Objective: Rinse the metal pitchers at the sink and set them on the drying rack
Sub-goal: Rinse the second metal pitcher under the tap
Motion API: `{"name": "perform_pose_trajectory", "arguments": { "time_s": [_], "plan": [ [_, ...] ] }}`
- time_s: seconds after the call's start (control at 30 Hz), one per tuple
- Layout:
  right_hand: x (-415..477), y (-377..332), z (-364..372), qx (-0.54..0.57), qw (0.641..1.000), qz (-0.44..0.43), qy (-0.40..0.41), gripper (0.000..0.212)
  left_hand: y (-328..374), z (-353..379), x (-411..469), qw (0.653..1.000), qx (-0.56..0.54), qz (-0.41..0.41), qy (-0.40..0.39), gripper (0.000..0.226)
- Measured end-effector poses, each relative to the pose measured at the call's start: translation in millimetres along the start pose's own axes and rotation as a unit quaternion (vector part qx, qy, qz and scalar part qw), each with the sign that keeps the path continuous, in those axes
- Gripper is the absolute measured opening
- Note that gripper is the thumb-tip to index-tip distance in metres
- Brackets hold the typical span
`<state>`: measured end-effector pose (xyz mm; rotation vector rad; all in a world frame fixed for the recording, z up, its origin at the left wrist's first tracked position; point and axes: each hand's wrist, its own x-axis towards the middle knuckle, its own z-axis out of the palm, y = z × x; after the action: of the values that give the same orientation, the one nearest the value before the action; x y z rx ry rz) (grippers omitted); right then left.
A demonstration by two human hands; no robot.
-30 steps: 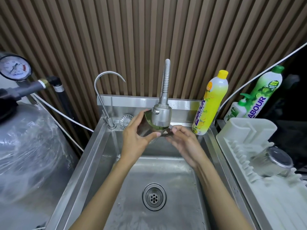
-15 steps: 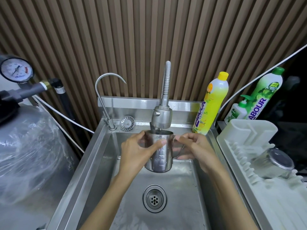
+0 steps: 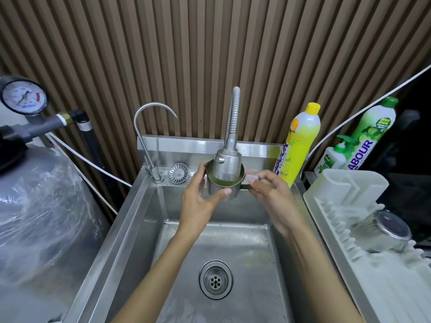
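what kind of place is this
Probably a café or small commercial kitchen's washing-up corner: a stainless steel sink with a flexible spray tap, a metal pitcher held under it, a plastic drying rack beside it, and a water tank with a pressure gauge.

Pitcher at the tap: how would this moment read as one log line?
step: rinse | pitcher: mouth around spray head | left hand: grips body | right hand: holds handle | rack: second pitcher upside down

"ABOUR" on yellow btl (image 3: 302,141) & green btl (image 3: 373,131).
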<state>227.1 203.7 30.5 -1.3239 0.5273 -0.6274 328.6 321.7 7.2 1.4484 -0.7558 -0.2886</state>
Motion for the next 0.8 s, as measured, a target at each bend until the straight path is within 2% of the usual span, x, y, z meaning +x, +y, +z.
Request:
{"name": "perform_pose_trajectory", "arguments": {
  "time_s": [0.1, 0.17, 0.23, 0.33, 0.47, 0.57, 0.63, 0.73, 0.8],
  "plan": [
    [7, 14, 6, 0.088, 0.994, 0.049, -0.035, 0.018, 5, -7, 1, 0.996, 0.071, 0.048, 0.019, 0.069],
    [5, 24, 10, 0.105, 0.99, 0.075, -0.056, 0.016, 9, -13, -1, 0.989, 0.132, 0.066, 0.031, 0.07],
    [-1, 31, 13, 0.084, 0.991, 0.092, -0.058, 0.013, 13, -17, -4, 0.983, 0.171, 0.061, 0.042, 0.073],
    [-9, 32, 11, 0.035, 0.994, 0.101, -0.036, 0.009, 13, -19, -8, 0.983, 0.177, 0.008, 0.048, 0.08],
    [-17, 18, 4, -0.046, 0.994, 0.094, 0.017, 0.015, 12, -20, -15, 0.985, 0.165, -0.058, 0.007, 0.074],
    [-20, 4, 0, -0.111, 0.989, 0.065, 0.066, 0.022, 10, -20, -17, 0.985, 0.122, -0.105, -0.06, 0.049],
    [-19, -4, -1, -0.209, 0.973, 0.012, 0.097, 0.025, 5, -16, -18, 0.986, 0.04, -0.136, -0.088, 0.033],
    [-15, -9, -1, -0.292, 0.948, -0.043, 0.122, 0.025, -3, -4, -15, 0.982, -0.063, -0.161, -0.077, 0.036],
    [-13, -6, 0, -0.257, 0.958, -0.052, 0.119, 0.026, -4, 2, -11, 0.984, -0.085, -0.144, -0.055, 0.043]
  ]
}}
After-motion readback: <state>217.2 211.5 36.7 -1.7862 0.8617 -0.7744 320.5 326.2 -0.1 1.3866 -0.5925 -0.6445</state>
